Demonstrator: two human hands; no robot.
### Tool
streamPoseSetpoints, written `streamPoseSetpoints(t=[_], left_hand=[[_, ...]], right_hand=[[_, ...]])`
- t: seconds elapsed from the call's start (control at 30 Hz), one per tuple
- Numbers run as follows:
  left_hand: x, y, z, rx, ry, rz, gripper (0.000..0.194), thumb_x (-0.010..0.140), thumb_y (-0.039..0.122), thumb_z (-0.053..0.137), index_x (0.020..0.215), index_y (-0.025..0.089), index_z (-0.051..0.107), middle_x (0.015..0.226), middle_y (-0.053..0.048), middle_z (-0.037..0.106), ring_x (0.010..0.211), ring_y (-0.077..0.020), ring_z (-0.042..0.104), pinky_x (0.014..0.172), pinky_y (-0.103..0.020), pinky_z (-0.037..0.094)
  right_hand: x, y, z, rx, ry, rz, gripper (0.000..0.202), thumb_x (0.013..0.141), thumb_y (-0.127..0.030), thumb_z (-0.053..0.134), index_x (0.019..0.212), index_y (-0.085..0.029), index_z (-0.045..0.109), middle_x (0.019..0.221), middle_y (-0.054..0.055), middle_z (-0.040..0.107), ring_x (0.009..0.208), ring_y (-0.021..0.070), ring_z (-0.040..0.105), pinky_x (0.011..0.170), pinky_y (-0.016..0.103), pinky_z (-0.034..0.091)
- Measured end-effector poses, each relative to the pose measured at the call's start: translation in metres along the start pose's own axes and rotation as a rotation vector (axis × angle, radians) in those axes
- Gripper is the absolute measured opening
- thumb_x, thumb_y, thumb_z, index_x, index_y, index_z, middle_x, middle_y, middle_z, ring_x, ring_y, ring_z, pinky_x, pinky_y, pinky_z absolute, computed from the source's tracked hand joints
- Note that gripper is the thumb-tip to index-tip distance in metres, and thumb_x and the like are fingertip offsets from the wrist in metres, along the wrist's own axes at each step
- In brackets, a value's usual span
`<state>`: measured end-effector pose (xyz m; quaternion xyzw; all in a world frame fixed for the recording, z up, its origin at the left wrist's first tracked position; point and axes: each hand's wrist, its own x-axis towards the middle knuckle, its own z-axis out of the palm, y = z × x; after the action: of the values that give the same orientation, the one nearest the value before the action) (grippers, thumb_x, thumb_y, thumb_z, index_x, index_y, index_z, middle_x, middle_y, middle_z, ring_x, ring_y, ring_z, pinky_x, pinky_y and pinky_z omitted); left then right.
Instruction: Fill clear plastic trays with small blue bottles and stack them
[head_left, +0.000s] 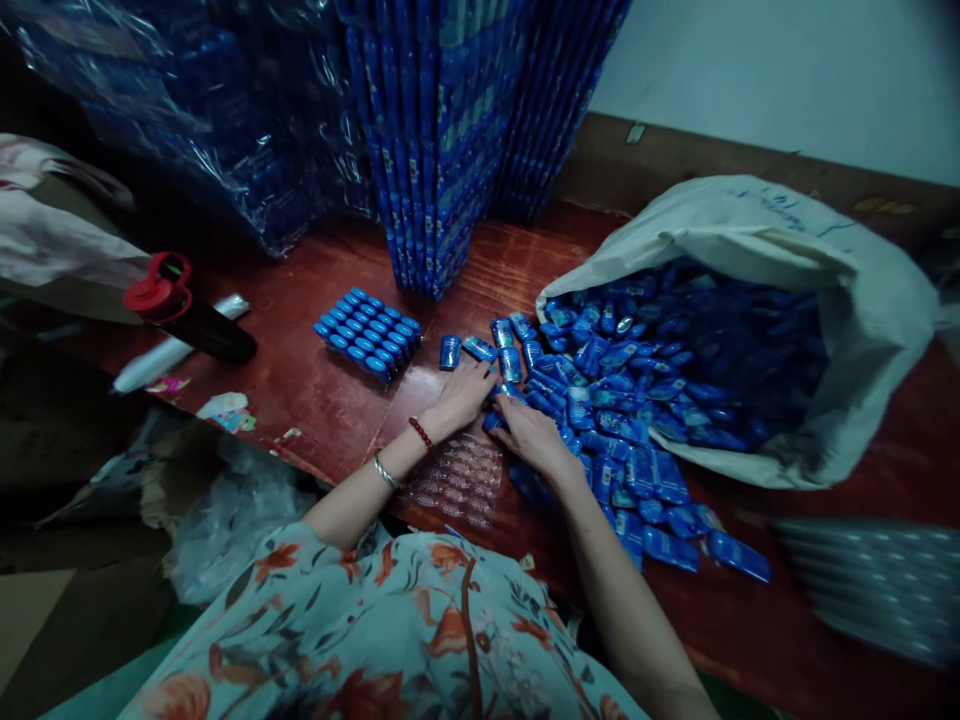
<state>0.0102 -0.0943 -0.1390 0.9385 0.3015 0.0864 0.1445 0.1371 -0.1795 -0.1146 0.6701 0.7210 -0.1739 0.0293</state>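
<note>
Many small blue wrapped packs [581, 408] lie in a loose pile spilling out of a white sack [750, 215]. My left hand [466, 392], with a bead bracelet and a silver bangle on its wrist, is at the pile's left edge, its fingertips on blue packs. Close beside it, my right hand [531, 432] reaches onto packs, fingers partly hidden; what it grips is unclear. Below the hands a clear plastic tray [457, 478] with moulded hollows rests on the table. To the left sits a block of blue packs standing in neat rows [367, 332].
Tall stacks of blue packs [427, 150] rise at the back. A dark bottle with a red lid [202, 320] lies tilted at left near a plastic roll [161, 360]. Stacked clear trays [877, 580] are at right on the red-brown table [322, 420].
</note>
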Motion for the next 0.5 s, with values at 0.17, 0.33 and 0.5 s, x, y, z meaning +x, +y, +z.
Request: streamPoseSetpoints(t=[0.17,0.33,0.5], left_hand=[[0.009,0.004,-0.006,-0.019,-0.108,0.02,0.036,0.078,-0.003,0.039,0.109,0.01,0.053,0.123,-0.019,0.049,0.108,-0.0281,0.054,0.09,-0.039,0.043],[-0.005,-0.02,-0.015,-0.218,-0.092,-0.019,0.028,0.08,0.019,0.058,0.106,0.011,0.052,0.108,-0.014,0.057,0.092,-0.0251,0.059,0.079,-0.032,0.046],[-0.036,-0.037,-0.026,-0.602,0.153,-0.191,0.03,0.088,0.035,0.05,0.112,0.017,0.052,0.099,-0.004,0.063,0.087,-0.0176,0.059,0.078,-0.027,0.046]], right_hand=[[-0.005,0.012,0.004,-0.001,0.039,-0.027,0.028,0.086,-0.025,0.052,0.113,-0.019,0.05,0.112,0.012,0.06,0.088,0.0246,0.063,0.064,0.03,0.045],[-0.022,0.025,0.011,0.547,0.409,0.059,0.025,0.086,-0.033,0.052,0.107,-0.02,0.05,0.096,0.006,0.063,0.077,0.0196,0.063,0.064,0.031,0.049],[-0.033,0.009,0.036,1.265,0.481,0.172,0.045,0.082,-0.043,0.054,0.121,-0.023,0.042,0.084,0.002,0.063,0.057,0.0155,0.062,0.048,0.028,0.05]])
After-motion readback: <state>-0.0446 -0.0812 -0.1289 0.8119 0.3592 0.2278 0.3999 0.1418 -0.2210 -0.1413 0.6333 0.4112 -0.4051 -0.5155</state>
